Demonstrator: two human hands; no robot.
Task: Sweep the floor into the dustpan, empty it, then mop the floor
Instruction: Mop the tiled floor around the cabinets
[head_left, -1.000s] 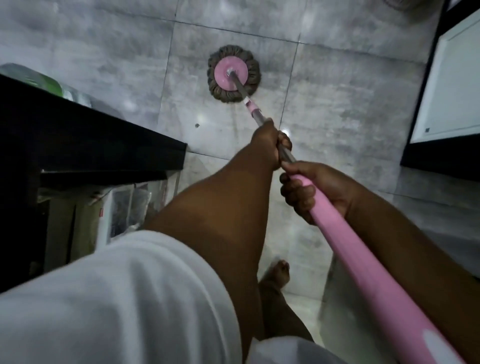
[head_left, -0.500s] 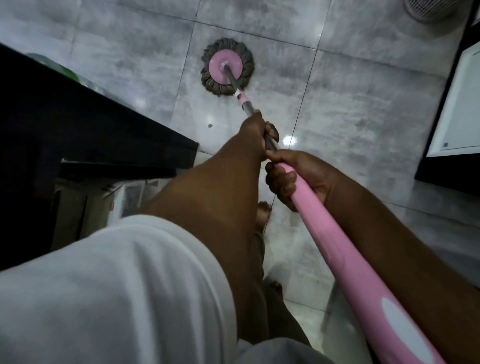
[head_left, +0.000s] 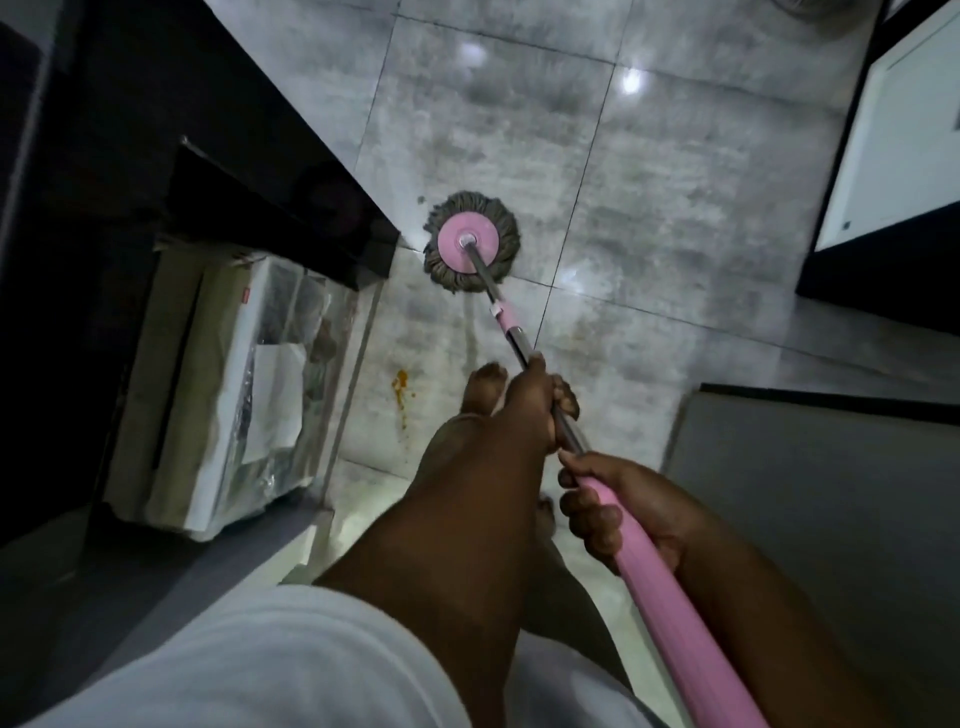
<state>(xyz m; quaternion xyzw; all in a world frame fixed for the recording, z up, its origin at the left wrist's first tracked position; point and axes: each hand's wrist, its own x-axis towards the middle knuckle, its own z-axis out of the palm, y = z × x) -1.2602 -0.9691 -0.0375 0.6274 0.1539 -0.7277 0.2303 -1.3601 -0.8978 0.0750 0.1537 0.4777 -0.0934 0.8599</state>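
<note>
A round mop head (head_left: 471, 242) with a pink disc and grey-brown strands lies flat on the grey tiled floor (head_left: 675, 260), close to the corner of a dark cabinet. Its handle runs back toward me, metal lower down and pink higher up. My left hand (head_left: 535, 402) grips the metal section of the mop handle (head_left: 670, 618). My right hand (head_left: 618, 506) grips the pink section just behind it. An orange stain (head_left: 400, 387) marks the tile left of my bare foot (head_left: 480, 387).
A dark cabinet (head_left: 234, 156) fills the left side, with white boxes and bags (head_left: 244, 389) stacked under it. A white-fronted dark unit (head_left: 904, 130) stands at the right, and a grey surface (head_left: 831, 493) lies lower right. Wet streaks shine on the tiles.
The mop head has been pulled back toward me and left, to the cabinet corner. The view has tilted down, so the boxes and the orange stain now show.
</note>
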